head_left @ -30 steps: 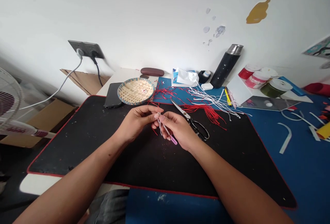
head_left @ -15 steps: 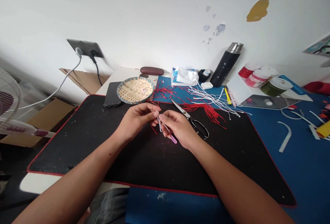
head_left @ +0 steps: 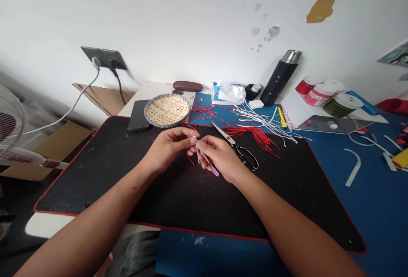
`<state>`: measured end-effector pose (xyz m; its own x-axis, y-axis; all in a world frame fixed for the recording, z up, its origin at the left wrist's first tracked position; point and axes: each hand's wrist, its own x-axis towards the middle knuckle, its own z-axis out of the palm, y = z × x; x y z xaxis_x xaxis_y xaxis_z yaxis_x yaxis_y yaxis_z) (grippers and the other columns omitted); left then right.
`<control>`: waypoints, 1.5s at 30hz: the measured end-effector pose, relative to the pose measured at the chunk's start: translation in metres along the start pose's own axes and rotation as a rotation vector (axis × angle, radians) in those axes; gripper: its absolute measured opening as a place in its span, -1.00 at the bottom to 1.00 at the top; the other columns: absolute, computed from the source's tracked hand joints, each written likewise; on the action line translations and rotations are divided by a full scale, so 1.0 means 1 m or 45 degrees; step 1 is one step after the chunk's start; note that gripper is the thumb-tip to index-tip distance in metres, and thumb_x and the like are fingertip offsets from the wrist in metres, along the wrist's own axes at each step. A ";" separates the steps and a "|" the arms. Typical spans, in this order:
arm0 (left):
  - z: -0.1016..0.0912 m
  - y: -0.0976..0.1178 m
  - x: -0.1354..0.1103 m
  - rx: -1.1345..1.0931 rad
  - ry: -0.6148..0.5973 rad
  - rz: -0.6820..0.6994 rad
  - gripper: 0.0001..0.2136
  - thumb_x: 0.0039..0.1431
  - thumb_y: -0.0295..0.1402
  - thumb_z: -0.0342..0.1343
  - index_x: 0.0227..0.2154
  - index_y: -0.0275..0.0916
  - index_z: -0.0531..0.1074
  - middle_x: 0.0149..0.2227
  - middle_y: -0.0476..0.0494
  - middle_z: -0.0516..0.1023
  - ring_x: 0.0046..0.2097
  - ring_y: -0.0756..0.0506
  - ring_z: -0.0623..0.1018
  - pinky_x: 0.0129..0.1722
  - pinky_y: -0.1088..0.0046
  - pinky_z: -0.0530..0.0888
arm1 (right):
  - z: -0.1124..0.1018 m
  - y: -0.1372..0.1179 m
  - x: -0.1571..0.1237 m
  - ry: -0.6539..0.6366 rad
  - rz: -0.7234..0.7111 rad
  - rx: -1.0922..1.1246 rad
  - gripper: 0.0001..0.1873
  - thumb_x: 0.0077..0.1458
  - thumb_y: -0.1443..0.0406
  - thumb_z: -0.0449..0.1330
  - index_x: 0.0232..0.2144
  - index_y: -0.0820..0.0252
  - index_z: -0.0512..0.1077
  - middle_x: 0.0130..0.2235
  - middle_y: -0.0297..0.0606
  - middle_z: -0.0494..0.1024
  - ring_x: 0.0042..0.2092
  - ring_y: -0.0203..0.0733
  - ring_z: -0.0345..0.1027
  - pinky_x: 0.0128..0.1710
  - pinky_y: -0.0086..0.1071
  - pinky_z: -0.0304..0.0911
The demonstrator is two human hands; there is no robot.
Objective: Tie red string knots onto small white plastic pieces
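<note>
Behind my left hand (head_left: 168, 147), a woven bamboo basket (head_left: 167, 110) is sitting on the desk (head_left: 149, 90). My left fingers (head_left: 191, 140) are clenching a white cord (head_left: 198, 155) above the black desk mat (head_left: 95, 183), while my right hand (head_left: 221, 158) is grasping a pink-tipped tool (head_left: 214, 170), just beside black-handled scissors (head_left: 245, 158).

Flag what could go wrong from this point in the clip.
The scissors lie just beside the right hand, so a shift of the wrist might knock them. The slim pink-handled tool sits in a fingertip grip and might slip onto the black desk mat. The loose red threads lie against the white cords, so the two could tangle.
</note>
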<state>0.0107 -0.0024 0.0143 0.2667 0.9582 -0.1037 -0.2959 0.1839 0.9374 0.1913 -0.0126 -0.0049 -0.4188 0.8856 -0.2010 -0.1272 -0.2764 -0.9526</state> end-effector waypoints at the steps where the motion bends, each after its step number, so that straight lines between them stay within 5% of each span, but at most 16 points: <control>1: 0.000 0.000 0.000 0.002 0.004 0.004 -0.72 -0.06 -0.31 0.55 -0.31 -0.33 0.68 -0.43 -0.09 0.61 -0.44 -0.01 0.55 -0.43 0.48 0.49 | 0.000 0.000 0.000 -0.002 0.002 0.002 -0.57 0.18 -0.06 0.32 -0.35 0.17 0.39 -0.50 -0.42 0.47 -0.56 -0.36 0.32 -0.62 -0.49 0.08; 8: -0.003 -0.001 0.001 0.163 0.074 0.133 -0.77 0.04 -0.29 0.49 -0.29 -0.31 0.68 -0.42 -0.09 0.62 -0.41 -0.02 0.53 -0.35 0.46 0.49 | -0.001 0.000 0.000 0.027 -0.003 0.005 -0.60 0.19 -0.06 0.29 -0.31 0.16 0.44 -0.48 -0.42 0.47 -0.56 -0.37 0.32 -0.61 -0.49 0.11; 18: -0.003 -0.001 0.001 0.242 0.142 0.197 -0.77 0.02 -0.28 0.49 -0.29 -0.27 0.67 -0.34 -0.10 0.65 -0.38 -0.03 0.56 -0.31 0.43 0.51 | 0.000 0.005 -0.001 0.052 -0.148 -0.375 -0.64 0.31 -0.03 0.20 -0.27 0.14 0.45 -0.42 -0.38 0.48 -0.53 -0.36 0.33 -0.59 -0.48 0.13; 32: -0.005 0.001 0.000 0.359 0.082 0.137 -0.70 -0.02 -0.20 0.51 -0.26 -0.25 0.70 -0.36 -0.11 0.66 -0.39 -0.05 0.55 -0.33 0.43 0.50 | -0.002 0.003 -0.005 0.031 -0.236 -0.680 -0.68 0.37 0.06 0.16 -0.33 0.12 0.48 -0.48 -0.37 0.49 -0.50 -0.30 0.31 -0.48 -0.43 0.12; 45: -0.011 -0.001 0.004 0.213 0.080 0.163 -0.77 0.04 -0.26 0.49 -0.28 -0.29 0.71 -0.48 -0.12 0.64 -0.44 -0.06 0.57 -0.41 0.44 0.48 | -0.005 -0.004 -0.002 -0.021 0.003 -0.171 -0.47 0.28 -0.15 0.17 -0.37 0.18 0.51 -0.49 -0.33 0.49 -0.56 -0.36 0.26 -0.60 -0.46 0.10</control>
<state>0.0020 0.0042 0.0094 0.1775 0.9841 0.0039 -0.1657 0.0260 0.9858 0.1970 -0.0117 -0.0021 -0.4340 0.8784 -0.2003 -0.0051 -0.2247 -0.9744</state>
